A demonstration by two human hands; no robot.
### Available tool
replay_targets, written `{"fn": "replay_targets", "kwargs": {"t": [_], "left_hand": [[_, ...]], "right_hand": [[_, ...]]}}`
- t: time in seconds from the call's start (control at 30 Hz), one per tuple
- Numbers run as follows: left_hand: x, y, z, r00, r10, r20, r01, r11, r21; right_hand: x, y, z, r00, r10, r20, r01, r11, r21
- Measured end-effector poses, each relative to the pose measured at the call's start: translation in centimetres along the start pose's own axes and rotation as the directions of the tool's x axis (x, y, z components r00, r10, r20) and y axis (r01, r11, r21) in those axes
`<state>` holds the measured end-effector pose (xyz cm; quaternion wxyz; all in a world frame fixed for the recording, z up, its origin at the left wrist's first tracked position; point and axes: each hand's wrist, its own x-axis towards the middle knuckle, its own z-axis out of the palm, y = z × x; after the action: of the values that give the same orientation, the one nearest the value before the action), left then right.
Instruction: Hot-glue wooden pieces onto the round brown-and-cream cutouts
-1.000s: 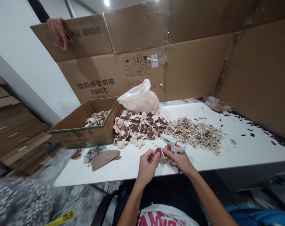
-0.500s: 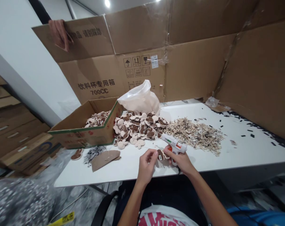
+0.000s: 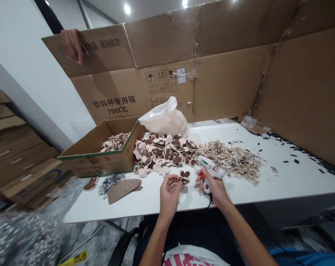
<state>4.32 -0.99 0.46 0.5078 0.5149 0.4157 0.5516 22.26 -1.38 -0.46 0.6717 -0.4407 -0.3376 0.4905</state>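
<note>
Between the thumb and fingers of my left hand (image 3: 169, 194) is a brown and cream felt piece (image 3: 184, 177) with two round ears and a small pale tag on it. My right hand (image 3: 217, 187) is wrapped round a white glue gun (image 3: 210, 167) with an orange trigger, its nozzle pointing up and left. A black cord hangs from its handle. The two hands are apart, over the near edge of the white table (image 3: 156, 199). Just beyond them lies a heap of similar felt pieces (image 3: 161, 151), and to its right a pile of thin cream strips (image 3: 231, 159).
An open cardboard box (image 3: 101, 162) with more felt pieces stands left, beside a white plastic bag (image 3: 167, 117). Brown card (image 3: 124, 190), dark scraps (image 3: 109, 183) and one felt piece (image 3: 90, 183) lie front left. Black bits (image 3: 296, 161) dot the right. Another person's hand (image 3: 73, 46) grips the tall cardboard wall (image 3: 225, 81).
My right hand has drawn away to the right with the glue gun, leaving the felt piece. My left hand has tilted that piece, so its ears now show upward.
</note>
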Motion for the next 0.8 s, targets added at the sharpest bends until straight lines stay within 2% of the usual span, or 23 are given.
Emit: {"fn": "replay_targets", "kwargs": {"t": [0.1,0.17,0.23,0.27,0.3,0.33,0.37,0.4,0.43,0.47,0.5,0.53,0.6,0.67,0.73,0.77,0.8], "left_hand": [[-0.1,0.7,-0.1,0.998,0.020,-0.055,-0.020,1.000,-0.007],[-0.2,1.4,-0.7,0.991,0.086,-0.104,-0.083,0.996,0.028],[-0.1,2.5,-1.9,0.954,0.246,-0.173,-0.230,0.967,0.106],[0.0,3.2,-2.7,0.910,0.358,-0.208,-0.328,0.930,0.166],[0.3,4.0,-3.6,0.840,0.485,-0.242,-0.433,0.869,0.240],[0.6,4.9,-4.5,0.740,0.613,-0.276,-0.526,0.783,0.331],[0.9,5.9,-5.4,0.615,0.729,-0.299,-0.593,0.678,0.434],[1.4,7.1,-6.1,0.472,0.827,-0.307,-0.635,0.560,0.532],[1.8,8.4,-6.7,0.317,0.890,-0.328,-0.650,0.456,0.608],[2.2,9.7,-7.2,0.201,0.913,-0.355,-0.641,0.397,0.657],[2.6,11.1,-7.6,0.125,0.912,-0.390,-0.628,0.377,0.681],[3.1,12.3,-7.9,0.098,0.901,-0.422,-0.614,0.388,0.687],[4.1,14.5,-8.7,0.079,0.886,-0.457,-0.597,0.409,0.690],[5.7,15.8,-10.2,0.096,0.883,-0.459,-0.566,0.428,0.705],[7.6,16.1,-12.4,0.214,0.874,-0.437,-0.439,0.486,0.756],[8.5,15.9,-13.6,0.320,0.864,-0.390,-0.329,0.487,0.809],[9.4,15.6,-14.6,0.423,0.843,-0.332,-0.222,0.452,0.864]], "right_hand": [[0.1,0.1,-0.1,1.000,-0.008,-0.009,0.008,1.000,0.013],[0.1,0.3,-0.1,1.000,-0.001,0.001,0.001,1.000,0.018],[0.2,0.5,-0.2,1.000,-0.002,0.006,0.002,1.000,0.021],[0.2,0.5,-0.2,1.000,-0.003,0.008,0.003,1.000,0.021],[0.2,0.6,-0.2,1.000,-0.005,0.009,0.004,1.000,0.020],[0.2,0.7,-0.2,1.000,-0.004,0.009,0.004,1.000,0.018],[0.3,0.7,-0.2,1.000,-0.003,0.009,0.003,1.000,0.016],[0.3,0.7,-0.2,1.000,-0.003,0.008,0.003,1.000,0.014],[0.3,0.8,-0.2,1.000,-0.004,0.008,0.003,1.000,0.011],[0.3,0.8,-0.2,1.000,-0.005,0.008,0.005,1.000,0.009],[0.4,0.8,-0.2,1.000,-0.007,0.008,0.007,1.000,0.006],[0.4,0.8,-0.1,1.000,-0.008,0.007,0.008,1.000,0.004],[0.4,0.8,-0.1,1.000,-0.006,0.003,0.006,1.000,0.002],[0.4,0.8,-0.1,1.000,-0.002,0.004,0.002,1.000,0.004],[0.4,0.8,-0.1,1.000,-0.002,0.008,0.002,1.000,0.009],[0.4,0.8,-0.1,1.000,-0.003,0.008,0.003,1.000,0.011],[0.4,0.8,-0.1,1.000,-0.004,0.005,0.004,1.000,0.014]]}}
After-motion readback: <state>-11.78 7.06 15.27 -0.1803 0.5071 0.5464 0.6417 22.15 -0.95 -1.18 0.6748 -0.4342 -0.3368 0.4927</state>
